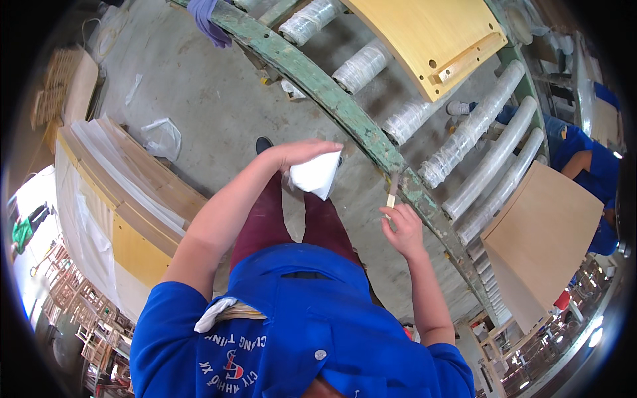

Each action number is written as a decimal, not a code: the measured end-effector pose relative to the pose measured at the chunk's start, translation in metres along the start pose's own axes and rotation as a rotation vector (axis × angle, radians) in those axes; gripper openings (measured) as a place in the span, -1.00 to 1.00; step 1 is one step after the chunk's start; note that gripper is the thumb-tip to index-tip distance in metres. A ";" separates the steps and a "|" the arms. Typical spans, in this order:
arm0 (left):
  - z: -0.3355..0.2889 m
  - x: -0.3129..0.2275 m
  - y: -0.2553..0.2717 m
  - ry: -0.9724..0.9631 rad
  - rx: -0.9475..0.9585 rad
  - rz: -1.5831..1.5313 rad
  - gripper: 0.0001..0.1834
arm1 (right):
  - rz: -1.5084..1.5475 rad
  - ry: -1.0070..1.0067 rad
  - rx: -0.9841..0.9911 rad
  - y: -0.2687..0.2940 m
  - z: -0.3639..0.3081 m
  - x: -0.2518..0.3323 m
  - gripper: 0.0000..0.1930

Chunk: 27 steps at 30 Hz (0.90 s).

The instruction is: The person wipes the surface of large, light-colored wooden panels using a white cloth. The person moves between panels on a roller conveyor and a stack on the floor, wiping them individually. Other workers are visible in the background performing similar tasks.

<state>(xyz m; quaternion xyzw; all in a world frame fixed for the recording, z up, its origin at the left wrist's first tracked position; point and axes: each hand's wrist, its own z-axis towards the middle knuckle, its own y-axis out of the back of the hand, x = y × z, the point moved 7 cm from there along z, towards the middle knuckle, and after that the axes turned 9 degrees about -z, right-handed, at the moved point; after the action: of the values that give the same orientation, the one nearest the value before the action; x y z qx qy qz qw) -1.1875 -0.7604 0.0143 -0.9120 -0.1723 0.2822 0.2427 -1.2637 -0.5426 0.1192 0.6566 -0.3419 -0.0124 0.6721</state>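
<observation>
In front of my thighs, my left hand point(302, 154) grips a white folded sheet point(315, 176), which hangs below the fingers in a cone-like shape. I cannot tell whether it is paper or thin foam. My right hand point(403, 230) pinches a small flat tool point(392, 192) with a pale handle and a greyish end. Its exact kind is unclear. The tool's end is close to the green metal rail point(367, 142) of a roller conveyor; whether they touch I cannot tell. Beyond the rail, a yellowish wooden panel point(424, 33) with holes and a strip along its edge lies over the rollers.
Plastic-wrapped rollers point(472, 125) span the conveyor. At the right, a person in blue point(584, 159) is beside a large brown board point(541, 235). Wrapped panels point(113, 219) are stacked at my left. A purple cloth point(210, 23) hangs on the rail; clear plastic point(161, 138) lies on the floor.
</observation>
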 end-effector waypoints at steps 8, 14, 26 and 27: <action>0.035 -0.038 0.016 -0.176 -0.262 0.138 -0.34 | 0.159 -0.002 -0.162 -0.005 0.027 -0.007 -0.61; 0.037 -0.048 0.021 -0.172 -0.303 0.379 -0.35 | 0.062 0.031 -0.230 -0.006 0.065 -0.003 -0.52; 0.031 -0.045 0.013 -0.043 -0.262 0.205 -0.40 | 0.029 0.153 -0.196 -0.011 0.086 -0.006 -0.42; 0.031 -0.045 0.013 -0.043 -0.262 0.204 -0.40 | 0.044 0.173 -0.216 -0.010 0.088 -0.004 -0.41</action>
<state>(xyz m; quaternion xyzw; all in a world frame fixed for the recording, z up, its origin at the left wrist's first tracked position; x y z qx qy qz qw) -1.2394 -0.7804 0.0043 -0.9424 -0.1191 0.3000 0.0880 -1.3046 -0.6191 0.0999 0.5712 -0.2937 0.0223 0.7661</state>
